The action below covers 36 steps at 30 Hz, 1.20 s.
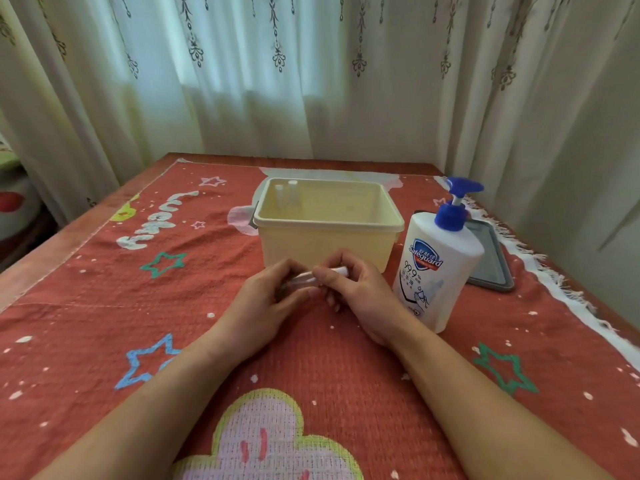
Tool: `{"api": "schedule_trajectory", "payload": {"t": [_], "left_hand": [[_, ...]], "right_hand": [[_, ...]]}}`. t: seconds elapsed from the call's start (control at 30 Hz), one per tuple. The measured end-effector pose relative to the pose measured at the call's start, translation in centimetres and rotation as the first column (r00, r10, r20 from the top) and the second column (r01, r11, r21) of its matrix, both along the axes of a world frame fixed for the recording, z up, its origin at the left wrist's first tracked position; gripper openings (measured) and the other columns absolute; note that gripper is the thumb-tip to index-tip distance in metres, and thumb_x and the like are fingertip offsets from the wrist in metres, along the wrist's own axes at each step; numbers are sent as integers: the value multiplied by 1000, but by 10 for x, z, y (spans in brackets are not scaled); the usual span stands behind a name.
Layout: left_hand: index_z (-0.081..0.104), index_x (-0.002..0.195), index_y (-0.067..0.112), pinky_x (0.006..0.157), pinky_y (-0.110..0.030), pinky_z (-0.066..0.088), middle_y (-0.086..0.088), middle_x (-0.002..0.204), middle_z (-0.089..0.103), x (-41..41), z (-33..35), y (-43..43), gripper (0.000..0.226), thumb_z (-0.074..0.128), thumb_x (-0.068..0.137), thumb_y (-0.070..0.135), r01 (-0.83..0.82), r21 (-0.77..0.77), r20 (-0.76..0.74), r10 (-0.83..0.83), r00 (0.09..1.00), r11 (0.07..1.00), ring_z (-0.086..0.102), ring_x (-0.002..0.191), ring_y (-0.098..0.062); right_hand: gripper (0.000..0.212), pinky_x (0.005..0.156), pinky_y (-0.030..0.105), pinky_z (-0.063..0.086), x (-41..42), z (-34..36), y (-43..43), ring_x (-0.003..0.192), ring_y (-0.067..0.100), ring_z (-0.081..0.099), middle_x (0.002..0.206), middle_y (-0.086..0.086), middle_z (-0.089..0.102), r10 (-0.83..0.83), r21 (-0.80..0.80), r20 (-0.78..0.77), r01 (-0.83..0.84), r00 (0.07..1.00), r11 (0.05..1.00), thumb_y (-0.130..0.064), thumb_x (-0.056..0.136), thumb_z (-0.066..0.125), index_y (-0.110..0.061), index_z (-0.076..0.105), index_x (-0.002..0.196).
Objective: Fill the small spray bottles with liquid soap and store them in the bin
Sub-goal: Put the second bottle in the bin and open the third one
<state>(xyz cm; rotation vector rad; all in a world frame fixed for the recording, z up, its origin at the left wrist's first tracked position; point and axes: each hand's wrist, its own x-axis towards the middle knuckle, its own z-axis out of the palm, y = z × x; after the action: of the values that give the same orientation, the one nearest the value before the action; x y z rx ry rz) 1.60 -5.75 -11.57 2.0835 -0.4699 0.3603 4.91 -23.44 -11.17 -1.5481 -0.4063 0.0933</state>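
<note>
Two hands meet low over the red cloth [104, 306], just in front of the cream bin [325, 249]. Left hand [273, 303] curls round the clear body of a small spray bottle [306, 280], held roughly level. Right hand [356, 292] pinches its white cap end between thumb and fingers. Two more small bottles [287, 195] stand upright in the bin's far-left corner. Soap bottle [436, 268], white with blue pump, stands upright right of the bin, beside the right hand. Grey tray [491, 268] lies flat behind it.
</note>
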Motion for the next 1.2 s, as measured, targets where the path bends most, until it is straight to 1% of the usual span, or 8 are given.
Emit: {"api": "schedule_trajectory", "payload": {"t": [0.2, 0.3, 0.47, 0.63, 0.8, 0.9, 1.03, 1.2], "left_hand": [[63, 99, 22, 74, -19, 46, 6, 90, 68, 2, -1, 2, 16, 75, 88, 22, -28, -46, 15, 29, 999, 999, 62, 81, -6], [64, 100, 21, 80, -30, 51, 3, 93, 70, 1, -1, 3, 16, 74, 89, 23, -4, -39, 4, 4, 1000, 999, 66, 88, -13], [64, 101, 21, 77, -25, 49, 3, 92, 69, 1, -2, 4, 16, 74, 89, 23, -17, -52, 15, 17, 1000, 999, 64, 85, -12], [63, 101, 21, 78, -28, 50, 2, 92, 68, 2, -2, 4, 18, 75, 88, 22, -20, -59, 6, 20, 1000, 998, 64, 85, -13], [63, 100, 23, 79, -34, 52, 4, 92, 68, 2, -3, 4, 17, 75, 88, 24, -16, -41, 15, 17, 1000, 999, 64, 85, -13], [63, 101, 23, 80, -33, 51, 5, 92, 69, 1, -2, 4, 17, 75, 88, 24, -22, -42, 24, 23, 999, 999, 64, 86, -12], [63, 100, 24, 80, -31, 51, 7, 93, 69, 1, -2, 3, 18, 76, 88, 24, -34, -32, 22, 35, 999, 999, 65, 86, -11], [64, 100, 23, 80, -28, 51, 6, 94, 69, 1, -2, 3, 17, 75, 88, 24, -32, -21, 18, 33, 999, 999, 65, 88, -10]], "right_hand": [[34, 41, 25, 37, 5, 2, -3, 46, 16, 49, 62, 7, 60, -24, -88, -37, 20, 999, 996, -40, 98, 56, -9, 63, 88], [22, 41, 21, 36, 5, 0, -5, 48, 14, 48, 63, 6, 61, -23, -128, 4, 23, 1000, 992, -29, 96, 63, -9, 62, 86], [7, 42, 24, 34, 3, 0, -6, 54, 14, 49, 66, 7, 56, 70, -40, -1, -70, 998, 997, -8, 95, 61, -10, 61, 102], [32, 39, 21, 34, 3, 0, -1, 48, 15, 49, 65, 5, 60, -2, -88, 12, 4, 1000, 996, -35, 98, 57, -3, 61, 96], [5, 41, 26, 36, 6, -3, -3, 53, 27, 47, 65, 13, 58, 25, -58, 36, -23, 999, 998, -16, 94, 62, -11, 63, 94], [12, 43, 28, 36, 6, -3, -3, 58, 29, 48, 71, 18, 57, 58, -49, 30, -56, 998, 997, -23, 90, 60, -17, 63, 100], [25, 39, 24, 37, 6, -3, 0, 51, 21, 51, 68, 8, 60, 14, -64, 30, -12, 999, 998, -32, 100, 55, -8, 60, 98], [6, 40, 27, 36, 7, -5, -2, 53, 28, 47, 61, 9, 58, 23, -74, 50, -19, 998, 997, -16, 97, 60, -11, 61, 93]]}}
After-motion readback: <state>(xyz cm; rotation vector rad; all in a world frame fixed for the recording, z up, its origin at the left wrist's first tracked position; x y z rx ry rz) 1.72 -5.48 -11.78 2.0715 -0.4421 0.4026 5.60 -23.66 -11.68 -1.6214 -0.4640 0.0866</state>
